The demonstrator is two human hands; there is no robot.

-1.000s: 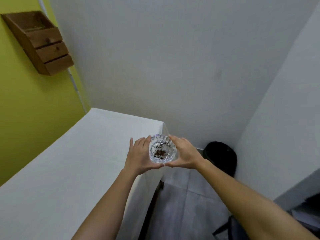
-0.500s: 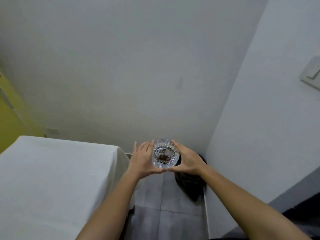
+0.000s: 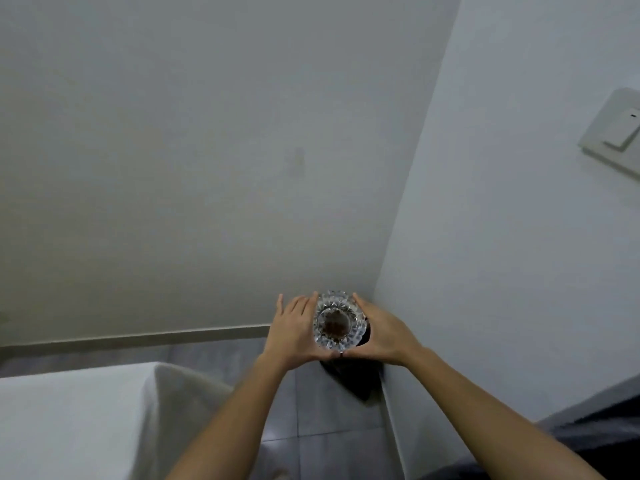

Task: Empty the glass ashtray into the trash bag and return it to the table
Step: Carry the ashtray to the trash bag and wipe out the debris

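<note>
The cut-glass ashtray (image 3: 338, 320) is held in the air, mouth up, with brown ash and bits in its bowl. My left hand (image 3: 293, 332) cups its left side and my right hand (image 3: 382, 336) cups its right side. Directly below and behind it, in the room's corner, stands the black trash bag (image 3: 353, 381), mostly hidden by the ashtray and my hands. The table with a white cloth (image 3: 69, 420) lies at the lower left, away from the ashtray.
A white wall rises ahead and another on the right, meeting in the corner behind the bag. A light switch (image 3: 616, 133) is mounted on the right wall. Grey floor tiles (image 3: 311, 427) run between the table and the right wall.
Both hands have carried the ashtray rightward off the table's end to above the black bag. The view has swung right, so the table has slid to the lower left.
</note>
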